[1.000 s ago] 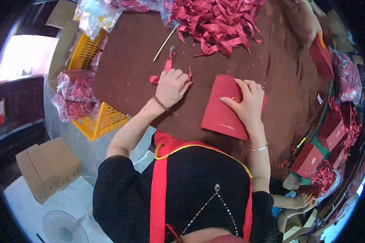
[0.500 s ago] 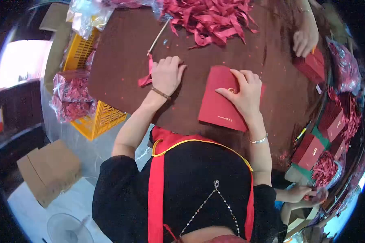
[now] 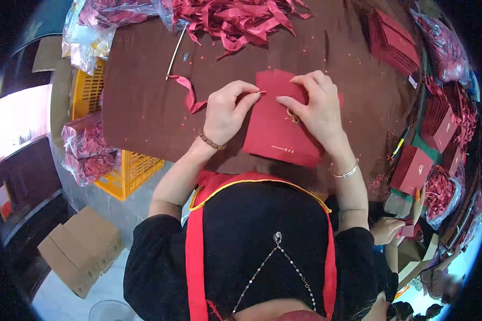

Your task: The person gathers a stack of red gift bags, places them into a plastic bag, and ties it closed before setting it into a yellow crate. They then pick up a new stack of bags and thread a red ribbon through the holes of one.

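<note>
My left hand (image 3: 226, 111) is closed in a pinch at the upper left edge of a red card folder (image 3: 268, 131). A small end of red ribbon (image 3: 188, 92) pokes out between its thumb and fingertip, while the rest trails left to the tip of a thin metal rod (image 3: 175, 53). On the upper right of the folder rests my right hand (image 3: 317, 104), thumb and fingers apart. Gold lettering shows near the folder's bottom edge, and a gold emblem is partly covered by the right hand.
Loose red ribbons (image 3: 235, 18) are heaped at the table's far side. Stacked red folders (image 3: 393, 43) lie at the far right, with more red folders (image 3: 412, 170) nearer. A co-worker's hands (image 3: 388, 230) are at lower right. Yellow crates (image 3: 126, 174) stand left, a cardboard box (image 3: 80, 249) below.
My left hand has moved right to the folder and now pinches the ribbon end there. My right hand stays on the folder. The other person's hand at the far right has gone from view.
</note>
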Demonstrator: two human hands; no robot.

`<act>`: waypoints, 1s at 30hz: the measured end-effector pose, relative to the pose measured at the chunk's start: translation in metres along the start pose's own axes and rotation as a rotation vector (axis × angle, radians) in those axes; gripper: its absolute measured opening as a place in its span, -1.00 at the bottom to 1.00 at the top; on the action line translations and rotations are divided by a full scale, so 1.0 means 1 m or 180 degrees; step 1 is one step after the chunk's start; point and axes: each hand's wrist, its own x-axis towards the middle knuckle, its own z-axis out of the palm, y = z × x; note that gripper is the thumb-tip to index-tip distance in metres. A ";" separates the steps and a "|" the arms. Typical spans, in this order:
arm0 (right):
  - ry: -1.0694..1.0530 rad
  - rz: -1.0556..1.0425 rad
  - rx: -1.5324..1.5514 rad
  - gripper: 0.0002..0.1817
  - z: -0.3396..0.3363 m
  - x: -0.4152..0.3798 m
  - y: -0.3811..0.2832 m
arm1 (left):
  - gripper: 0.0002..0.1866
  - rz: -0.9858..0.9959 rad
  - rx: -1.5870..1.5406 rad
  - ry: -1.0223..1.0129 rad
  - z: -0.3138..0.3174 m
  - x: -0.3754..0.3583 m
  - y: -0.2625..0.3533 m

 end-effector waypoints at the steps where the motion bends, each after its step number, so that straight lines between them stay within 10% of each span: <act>1: -0.0001 -0.0006 0.0131 -0.58 0.000 0.000 0.005 | -0.90 -0.0006 -0.0012 -0.0011 0.002 0.000 -0.001; 4: -0.1132 0.1194 0.0734 -0.71 -0.020 0.011 -0.002 | -0.90 0.0326 0.0323 0.0004 0.008 0.001 -0.006; 12: -0.1867 0.1567 0.2412 -0.83 -0.011 0.019 0.030 | -0.89 0.1530 0.1628 0.0468 0.016 0.008 -0.003; 30: -0.1886 0.1535 0.2604 -0.69 -0.005 0.016 0.026 | -0.91 0.1443 0.1559 -0.0084 0.016 0.017 0.002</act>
